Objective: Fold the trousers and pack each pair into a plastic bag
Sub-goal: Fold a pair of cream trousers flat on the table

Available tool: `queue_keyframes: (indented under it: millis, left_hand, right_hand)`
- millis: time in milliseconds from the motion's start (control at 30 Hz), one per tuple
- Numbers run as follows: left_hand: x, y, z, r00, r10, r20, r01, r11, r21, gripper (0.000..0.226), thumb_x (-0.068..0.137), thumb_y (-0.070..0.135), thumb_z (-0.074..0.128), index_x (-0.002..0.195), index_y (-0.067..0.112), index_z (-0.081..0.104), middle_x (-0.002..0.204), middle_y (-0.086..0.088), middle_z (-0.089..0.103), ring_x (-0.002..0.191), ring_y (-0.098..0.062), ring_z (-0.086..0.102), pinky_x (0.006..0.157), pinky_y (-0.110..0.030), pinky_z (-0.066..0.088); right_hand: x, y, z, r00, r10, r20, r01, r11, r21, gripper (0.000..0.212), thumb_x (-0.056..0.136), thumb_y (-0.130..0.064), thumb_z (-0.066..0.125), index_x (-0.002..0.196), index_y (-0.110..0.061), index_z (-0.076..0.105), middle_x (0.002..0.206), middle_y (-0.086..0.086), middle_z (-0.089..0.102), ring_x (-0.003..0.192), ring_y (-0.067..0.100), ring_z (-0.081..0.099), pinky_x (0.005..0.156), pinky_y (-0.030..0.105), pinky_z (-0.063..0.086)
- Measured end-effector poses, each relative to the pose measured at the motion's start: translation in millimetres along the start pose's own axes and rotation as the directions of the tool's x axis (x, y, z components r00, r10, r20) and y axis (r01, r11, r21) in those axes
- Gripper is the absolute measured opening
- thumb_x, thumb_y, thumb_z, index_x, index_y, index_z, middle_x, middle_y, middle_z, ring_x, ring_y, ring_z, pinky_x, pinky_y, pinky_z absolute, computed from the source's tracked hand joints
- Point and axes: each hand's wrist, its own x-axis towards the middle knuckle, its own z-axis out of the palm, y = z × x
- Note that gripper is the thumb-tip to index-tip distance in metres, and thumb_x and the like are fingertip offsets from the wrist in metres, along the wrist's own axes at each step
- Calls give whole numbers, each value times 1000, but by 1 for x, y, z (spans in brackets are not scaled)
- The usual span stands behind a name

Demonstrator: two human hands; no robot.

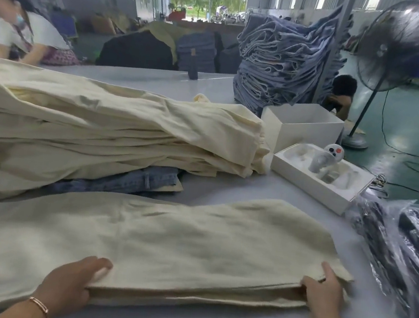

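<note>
- The cream trousers (pixel 154 236) lie flat along the near side of the grey counter (pixel 289 208), legs stacked, with the leg end to the right.
- The left hand (pixel 69 281) grips the near edge, thumb on top and fingers (pixel 89 292) curled under; the right hand (pixel 324 289) pinches the hem corner, thumb over the cloth.
- To fold well, I judge both edges should lift together and stay aligned, so the layers do not slip.
- Behind lies a pile of cream trousers (pixel 114 126) over a denim pair (pixel 132 179).
- Bagged dark garments (pixel 403 251) lie at the right; white boxes (pixel 309 155), a denim stack (pixel 286 62) and a pedestal fan (pixel 393 49) sit beyond.
</note>
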Motion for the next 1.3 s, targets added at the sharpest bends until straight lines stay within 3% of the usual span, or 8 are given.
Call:
queue_keyframes:
  millis: [167,333,500,667,833,1000,1167,1300]
  left_hand:
    - [6,-6,-12,998,12,-57,-13,1000,-10,67,63,15,53,117,54,48,116,21,56,104,-11,60,74,-21,42]
    - [3,-10,-13,996,-35,80,37,999,-19,59,64,20,45,103,64,40,83,18,56,78,-2,54,64,-11,38]
    - [8,-23,-23,991,-51,122,72,982,-172,47,59,16,52,95,47,50,68,6,54,64,-10,54,60,-21,40]
    - [23,-14,-27,941,38,337,31,980,-197,36,77,63,63,106,44,53,70,3,55,58,1,48,59,-16,35]
    - [52,32,-14,998,65,-8,-64,931,-360,25,89,47,54,74,33,68,80,9,66,71,0,58,72,-22,45]
    - [94,85,1,986,17,-168,-53,976,-212,30,89,37,63,65,23,51,68,4,52,64,-10,50,60,-30,39]
    - [104,95,20,965,-29,-259,11,998,-68,34,89,47,58,68,23,47,70,7,50,61,-14,51,54,-31,38]
    - [94,93,37,904,140,-405,-131,990,50,35,89,39,39,71,13,53,71,-3,52,61,-27,56,48,-33,45]
  right_hand:
    - [1,-16,-3,995,-57,-81,56,998,-19,71,73,9,64,141,3,42,135,24,50,124,36,48,100,41,39]
    - [-11,-12,-3,998,42,-50,-45,997,-57,40,67,0,63,105,7,54,67,13,56,59,28,57,63,37,48]
    - [-3,-11,-21,968,129,213,12,830,-558,25,73,-6,61,97,-9,55,64,13,63,50,20,57,49,22,42]
    - [36,-53,-40,900,233,368,132,658,-741,22,82,-24,64,75,-7,53,37,2,51,29,19,50,37,21,40]
    - [81,-78,-17,968,-227,111,237,661,-712,22,90,-29,48,100,-18,63,100,6,66,92,26,64,73,28,42]
    - [117,-72,6,981,9,192,137,667,-733,51,94,-53,44,118,-11,60,127,12,59,111,30,57,84,34,43]
    - [135,-89,-1,946,173,274,112,621,-776,69,71,-78,58,94,-13,60,99,6,62,94,26,63,87,35,51]
    - [140,-97,-3,916,230,328,102,658,-746,48,80,-51,70,68,-8,56,61,5,54,50,18,50,48,21,37]
